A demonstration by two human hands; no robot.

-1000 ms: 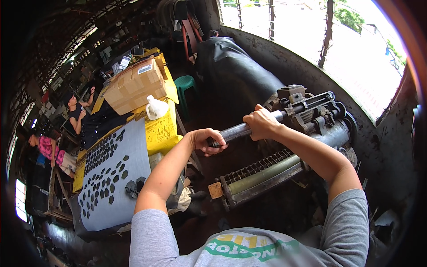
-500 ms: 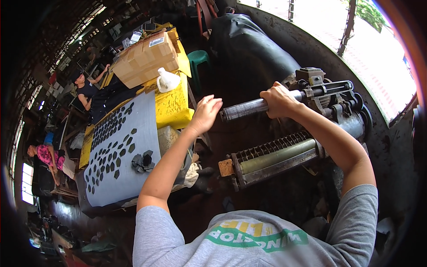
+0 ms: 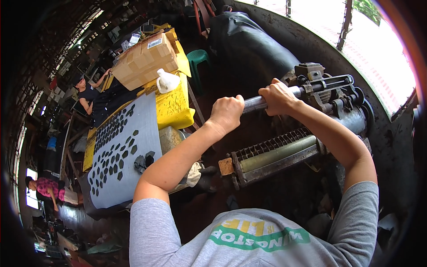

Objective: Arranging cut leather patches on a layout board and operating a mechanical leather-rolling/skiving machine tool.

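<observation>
A grey metal bar [image 3: 255,104] juts leftward from the head of a machine [image 3: 327,95] on the right. My left hand [image 3: 227,114] is wrapped round the bar's free end. Farther along it, closer to the machine, my right hand [image 3: 279,99] is closed over the bar. Below both hands lies the machine's long frame with a pale olive roller [image 3: 280,155] and a row of dark wire-like coils [image 3: 273,143] beside it. A brown block [image 3: 226,167] sits at the frame's left end. My palms hide the parts of the bar they cover.
To the left, a grey sheet [image 3: 149,120] bearing several dark cut pieces covers a table with yellow sheeting [image 3: 177,107]. A cardboard box [image 3: 147,62] and white jug [image 3: 168,81] stand there. A green stool [image 3: 198,58] is behind. Two people [image 3: 86,95] are farther left.
My left hand has moved right and closed round the bar's free end, which it was apart from before. My right hand stays on the bar. The person in pink has shifted position.
</observation>
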